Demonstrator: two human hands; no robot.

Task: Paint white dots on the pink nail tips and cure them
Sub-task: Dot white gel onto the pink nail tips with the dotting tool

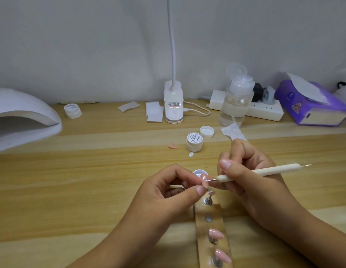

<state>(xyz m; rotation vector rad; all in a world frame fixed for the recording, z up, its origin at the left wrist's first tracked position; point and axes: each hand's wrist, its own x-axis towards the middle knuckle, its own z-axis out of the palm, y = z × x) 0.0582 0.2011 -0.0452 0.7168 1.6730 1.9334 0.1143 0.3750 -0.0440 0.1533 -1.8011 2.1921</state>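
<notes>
As the left hand (168,192) pinches a nail tip (204,181), the right hand (251,182) pinches the dotting tool (265,171) touching it.

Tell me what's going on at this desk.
A person is painting dots. The left hand pinches a pink nail tip while the right hand holds a dotting tool, its metal point touching the tip. More pink tips stand on a holder strip below. The curing lamp sits at the far left.
</notes>
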